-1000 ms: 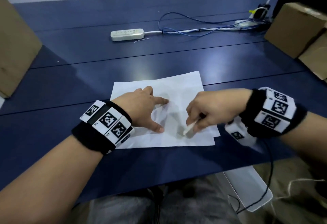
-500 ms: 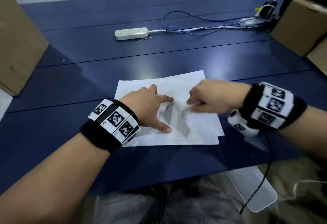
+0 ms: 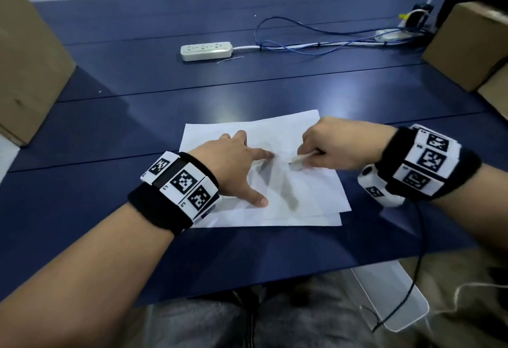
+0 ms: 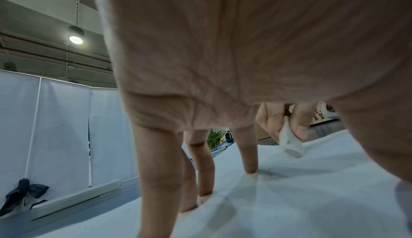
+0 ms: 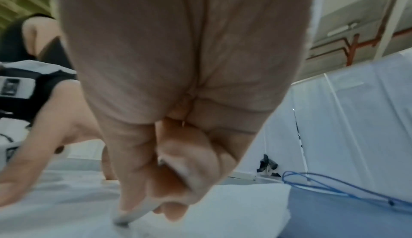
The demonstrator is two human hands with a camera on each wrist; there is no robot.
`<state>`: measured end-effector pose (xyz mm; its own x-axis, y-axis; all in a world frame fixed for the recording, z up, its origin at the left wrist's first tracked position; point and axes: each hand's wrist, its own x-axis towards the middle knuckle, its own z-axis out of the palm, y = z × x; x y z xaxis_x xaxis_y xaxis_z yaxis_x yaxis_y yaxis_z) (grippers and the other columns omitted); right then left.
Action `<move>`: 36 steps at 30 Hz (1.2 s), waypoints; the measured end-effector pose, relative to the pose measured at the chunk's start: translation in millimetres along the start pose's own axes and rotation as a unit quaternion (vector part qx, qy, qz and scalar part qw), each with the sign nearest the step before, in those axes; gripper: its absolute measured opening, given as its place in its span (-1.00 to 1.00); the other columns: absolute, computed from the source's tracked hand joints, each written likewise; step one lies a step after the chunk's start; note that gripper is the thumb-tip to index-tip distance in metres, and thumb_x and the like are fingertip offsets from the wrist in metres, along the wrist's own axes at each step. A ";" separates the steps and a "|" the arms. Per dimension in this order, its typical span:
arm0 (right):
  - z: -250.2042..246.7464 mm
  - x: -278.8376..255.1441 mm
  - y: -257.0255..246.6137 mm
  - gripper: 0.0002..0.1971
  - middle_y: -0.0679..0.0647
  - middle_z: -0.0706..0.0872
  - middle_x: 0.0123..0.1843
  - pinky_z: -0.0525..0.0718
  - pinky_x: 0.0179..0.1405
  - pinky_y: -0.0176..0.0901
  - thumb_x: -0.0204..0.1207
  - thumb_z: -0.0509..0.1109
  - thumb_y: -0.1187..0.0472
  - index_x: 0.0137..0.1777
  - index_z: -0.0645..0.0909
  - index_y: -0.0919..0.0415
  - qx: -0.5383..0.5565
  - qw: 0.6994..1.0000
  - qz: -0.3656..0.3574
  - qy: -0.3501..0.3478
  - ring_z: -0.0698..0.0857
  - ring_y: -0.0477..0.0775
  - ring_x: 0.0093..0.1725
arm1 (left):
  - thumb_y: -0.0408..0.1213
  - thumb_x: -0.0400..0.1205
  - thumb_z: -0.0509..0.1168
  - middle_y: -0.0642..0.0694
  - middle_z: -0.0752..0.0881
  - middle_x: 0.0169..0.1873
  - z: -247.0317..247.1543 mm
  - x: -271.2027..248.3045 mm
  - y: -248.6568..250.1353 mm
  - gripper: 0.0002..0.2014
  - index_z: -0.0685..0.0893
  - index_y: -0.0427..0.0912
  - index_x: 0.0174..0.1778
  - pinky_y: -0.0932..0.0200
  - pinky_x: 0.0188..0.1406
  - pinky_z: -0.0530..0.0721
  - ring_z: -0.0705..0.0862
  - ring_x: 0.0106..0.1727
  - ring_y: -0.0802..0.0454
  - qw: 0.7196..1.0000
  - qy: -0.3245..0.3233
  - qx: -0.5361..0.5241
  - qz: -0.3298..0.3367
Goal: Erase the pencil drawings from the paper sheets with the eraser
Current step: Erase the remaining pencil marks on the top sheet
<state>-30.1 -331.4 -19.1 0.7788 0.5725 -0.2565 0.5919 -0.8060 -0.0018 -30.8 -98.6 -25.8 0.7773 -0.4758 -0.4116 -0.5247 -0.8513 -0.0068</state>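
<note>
From the head view, the sheets lie stacked on the blue table, near its front edge. The left hand spreads flat on the top sheet, fingers straight and splayed, index and thumb tips pressing the paper. The right hand curls its fingers round the eraser, which sticks out past the fingertips toward the left hand, its tip at the paper between the two hands. A power strip and blue cable lie well behind; boxes stand at the table's sides.

In the left wrist view, the left fingers stand straight with tips on the sheet. Beyond them the eraser is pinched between thumb and finger, angled down, its end just at the paper.

In the right wrist view, blurred, the right fingers fold tight round the eraser, whose tip touches the sheet.
</note>
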 end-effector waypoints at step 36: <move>-1.3 9.0 -0.3 -0.66 0.19 0.72 -0.22 0.68 -0.12 0.14 0.59 0.33 -0.06 -0.15 0.69 0.24 0.054 0.998 0.015 -0.007 0.63 0.26 -0.15 | 0.52 0.31 0.33 0.14 0.33 0.31 -4.1 1.2 10.1 -0.05 0.26 0.28 0.61 -0.03 0.09 0.61 0.43 0.17 -0.06 1.000 -0.009 0.022 0.016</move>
<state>-23.0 -325.8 -20.1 0.7929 0.5457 -0.2713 0.5415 -0.8351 -0.0970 -33.6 -108.6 -22.6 0.7542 -0.4979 -0.4281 -0.5636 -0.8254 -0.0329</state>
